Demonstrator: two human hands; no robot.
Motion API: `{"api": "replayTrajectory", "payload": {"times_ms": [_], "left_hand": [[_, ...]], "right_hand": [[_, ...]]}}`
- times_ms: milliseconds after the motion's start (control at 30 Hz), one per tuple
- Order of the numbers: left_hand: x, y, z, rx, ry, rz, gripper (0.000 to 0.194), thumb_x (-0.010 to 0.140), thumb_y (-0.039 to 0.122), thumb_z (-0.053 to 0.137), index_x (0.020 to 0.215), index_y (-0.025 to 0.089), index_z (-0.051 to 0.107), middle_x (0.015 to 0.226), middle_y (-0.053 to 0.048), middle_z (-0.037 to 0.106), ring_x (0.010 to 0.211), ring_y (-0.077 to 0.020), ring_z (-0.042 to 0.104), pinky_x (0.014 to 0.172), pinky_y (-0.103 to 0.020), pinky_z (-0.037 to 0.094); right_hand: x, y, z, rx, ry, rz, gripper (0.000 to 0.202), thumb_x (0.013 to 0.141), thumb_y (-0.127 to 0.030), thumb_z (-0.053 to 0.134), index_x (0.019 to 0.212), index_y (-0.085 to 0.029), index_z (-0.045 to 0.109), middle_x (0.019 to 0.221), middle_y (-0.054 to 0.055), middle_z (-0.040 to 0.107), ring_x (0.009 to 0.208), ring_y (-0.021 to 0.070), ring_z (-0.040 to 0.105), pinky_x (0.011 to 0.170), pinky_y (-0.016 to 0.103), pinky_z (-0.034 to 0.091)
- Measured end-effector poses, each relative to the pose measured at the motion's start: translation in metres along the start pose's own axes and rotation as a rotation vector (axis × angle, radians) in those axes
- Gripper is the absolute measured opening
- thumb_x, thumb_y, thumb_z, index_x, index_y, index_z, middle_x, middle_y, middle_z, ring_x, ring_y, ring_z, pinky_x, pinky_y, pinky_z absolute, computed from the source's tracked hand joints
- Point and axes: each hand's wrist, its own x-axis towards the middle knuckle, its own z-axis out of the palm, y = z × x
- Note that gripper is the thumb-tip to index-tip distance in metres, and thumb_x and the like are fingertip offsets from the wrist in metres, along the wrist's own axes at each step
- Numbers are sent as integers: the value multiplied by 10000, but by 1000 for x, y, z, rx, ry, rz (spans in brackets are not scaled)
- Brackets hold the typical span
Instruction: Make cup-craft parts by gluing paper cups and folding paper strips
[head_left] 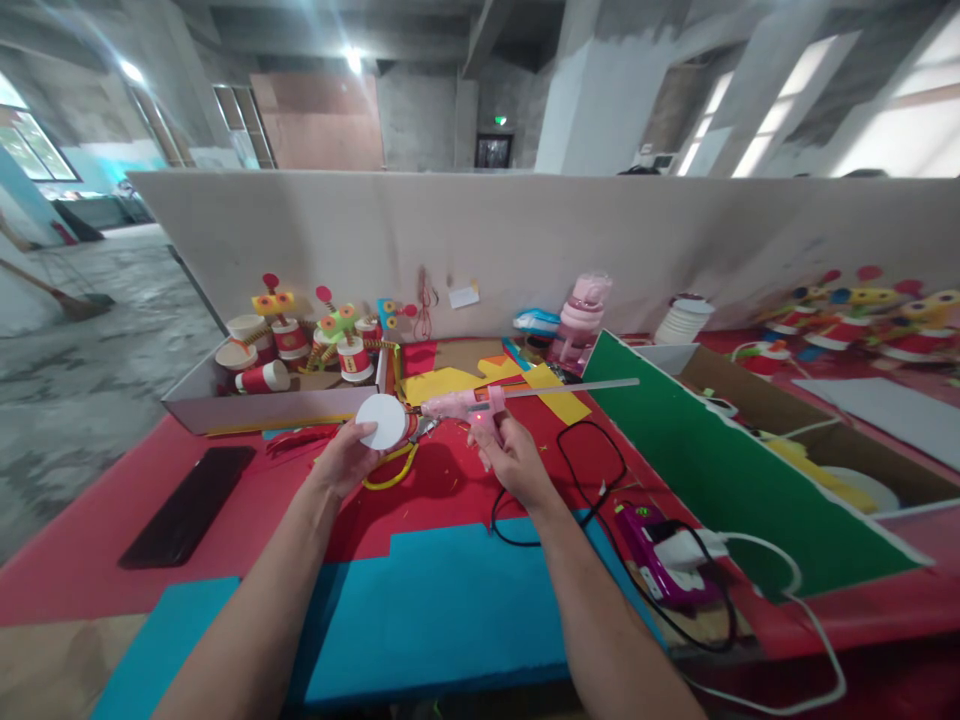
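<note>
My left hand (346, 460) is closed around a paper cup (384, 424), its white round end turned up toward me and a strip of patterned side showing. My right hand (517, 462) grips a pink hot glue gun (459, 404) by its handle. A small red light glows on the gun, and a long translucent glue stick (577, 388) juts out of its back to the right. The nozzle points left and is right by the cup's side; whether it touches cannot be made out. Just below the cup lies a tool with yellow handles (397, 478).
A white box (277, 412) at left holds cups and cup figures. A black phone (187, 507) lies at front left. Yellow paper (442, 386) lies behind the gun. At right are a green-sided box (697, 470), a purple power strip (660, 560) and loose cables.
</note>
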Motion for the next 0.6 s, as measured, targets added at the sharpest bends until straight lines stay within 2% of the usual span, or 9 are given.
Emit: {"api": "replayTrajectory", "payload": {"times_ms": [267, 467, 600], "left_hand": [[-1, 2, 5, -53, 30, -17, 488, 712, 108, 588, 1195, 169, 559, 992, -77, 718, 938, -252, 665, 901, -440, 513], [-2, 2, 8, -117, -26, -57, 457, 730, 124, 579, 1184, 173, 562, 995, -73, 714, 878, -227, 671, 866, -425, 526], [-1, 1, 7, -126, -15, -63, 432, 732, 143, 573, 1163, 166, 566, 912, -71, 718, 726, -192, 661, 782, -394, 549]], "right_hand": [[-1, 0, 2, -55, -26, -15, 300, 886, -443, 484, 935, -158, 565, 595, -4, 555, 494, 117, 495, 476, 219, 387], [-1, -3, 5, -91, -7, -20, 327, 876, -472, 478, 897, -160, 575, 564, 2, 551, 504, 136, 522, 465, 224, 390], [-2, -4, 7, -110, 12, -18, 335, 874, -481, 472, 855, -163, 573, 555, 6, 550, 498, 138, 518, 462, 229, 388]]}}
